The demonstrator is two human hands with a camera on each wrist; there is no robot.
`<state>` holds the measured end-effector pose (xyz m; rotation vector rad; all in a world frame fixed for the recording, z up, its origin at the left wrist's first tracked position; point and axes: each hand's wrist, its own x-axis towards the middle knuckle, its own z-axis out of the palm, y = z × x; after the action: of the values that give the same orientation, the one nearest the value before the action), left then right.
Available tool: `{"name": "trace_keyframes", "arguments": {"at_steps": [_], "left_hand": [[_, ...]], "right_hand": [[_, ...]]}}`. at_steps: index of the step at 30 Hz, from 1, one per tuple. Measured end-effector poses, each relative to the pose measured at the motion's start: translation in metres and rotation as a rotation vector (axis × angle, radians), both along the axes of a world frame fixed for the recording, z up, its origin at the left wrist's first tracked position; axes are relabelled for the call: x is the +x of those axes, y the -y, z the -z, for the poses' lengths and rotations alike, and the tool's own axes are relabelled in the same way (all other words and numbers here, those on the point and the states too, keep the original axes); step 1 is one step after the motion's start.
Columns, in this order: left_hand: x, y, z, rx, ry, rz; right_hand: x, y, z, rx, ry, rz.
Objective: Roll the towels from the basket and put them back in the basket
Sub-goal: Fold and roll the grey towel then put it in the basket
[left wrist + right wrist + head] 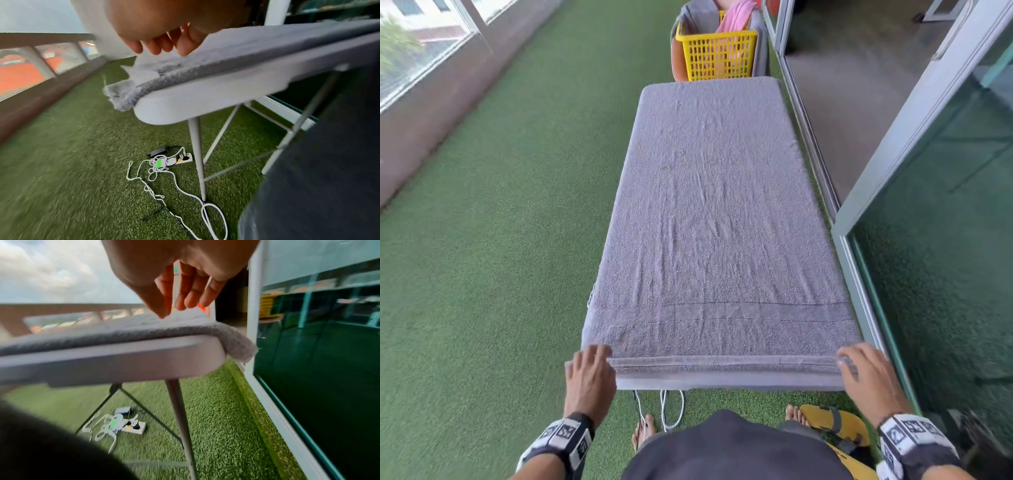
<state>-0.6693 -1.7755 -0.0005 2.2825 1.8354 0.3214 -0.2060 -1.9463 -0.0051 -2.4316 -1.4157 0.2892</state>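
A grey towel (pixel 709 212) lies spread flat over the whole top of a grey folding table (pixel 722 381), its near hem along the table's front edge. My left hand (pixel 589 370) rests with relaxed fingers on the towel's near left corner, and my right hand (pixel 866 370) touches the near right corner. In the left wrist view the left hand (pixel 160 43) hangs loosely over the towel (pixel 236 52). The right hand's (pixel 180 300) fingers point down at the towel (pixel 115 332), pinching nothing. A yellow basket (pixel 717 51) with a pink towel (pixel 734 17) stands past the table's far end.
Glass sliding doors (pixel 928 240) run close along the table's right side. A low wall with windows (pixel 431 113) borders the green turf on the left. A power strip with tangled cables (pixel 174 160) lies under the table. Yellow sandals (pixel 835 425) sit by my feet.
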Motion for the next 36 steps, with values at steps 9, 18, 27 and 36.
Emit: {"name": "trace_keyframes", "arguments": {"at_steps": [9, 18, 27, 36], "left_hand": [[0.001, 0.005, 0.016, 0.146, 0.119, 0.133], [-0.011, -0.014, 0.016, 0.113, 0.089, 0.145], [-0.010, -0.026, 0.012, -0.020, -0.113, -0.031], [0.005, 0.015, 0.027, 0.021, 0.140, 0.185]], "right_hand": [[-0.002, 0.011, 0.009, 0.010, -0.065, -0.016], [0.008, -0.001, 0.001, 0.020, -0.072, 0.092], [0.017, -0.005, -0.006, -0.131, 0.199, 0.106], [-0.012, 0.011, 0.018, -0.073, -0.013, -0.045]]}}
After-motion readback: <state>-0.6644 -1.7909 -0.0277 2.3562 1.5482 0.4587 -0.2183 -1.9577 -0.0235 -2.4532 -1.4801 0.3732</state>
